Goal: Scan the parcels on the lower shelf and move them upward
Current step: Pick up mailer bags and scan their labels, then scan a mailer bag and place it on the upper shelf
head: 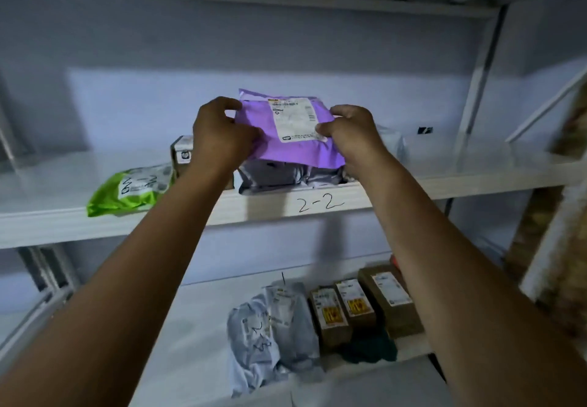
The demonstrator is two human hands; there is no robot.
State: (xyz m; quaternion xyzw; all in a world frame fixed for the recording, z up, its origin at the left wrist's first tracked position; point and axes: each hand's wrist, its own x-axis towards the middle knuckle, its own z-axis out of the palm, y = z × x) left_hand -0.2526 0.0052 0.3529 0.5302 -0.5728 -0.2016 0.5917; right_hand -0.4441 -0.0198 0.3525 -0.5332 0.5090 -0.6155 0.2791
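A purple mailer bag [295, 149] with a white label lies on top of grey bags [276, 176] on the upper shelf [333, 205], which is marked "2-2". My left hand [219, 135] grips the purple bag's left edge. My right hand [349, 130] pinches its right edge by the label. On the lower shelf [203, 311] lie two grey bags [270, 327], three brown boxes [359, 305] with labels, and a dark green bag [368, 348].
A green bag [130, 189] lies at the left of the upper shelf, with a small white-labelled box [181, 152] behind my left hand. Another grey bag [392, 141] sits behind my right hand. White shelf posts [473, 89] stand at the right.
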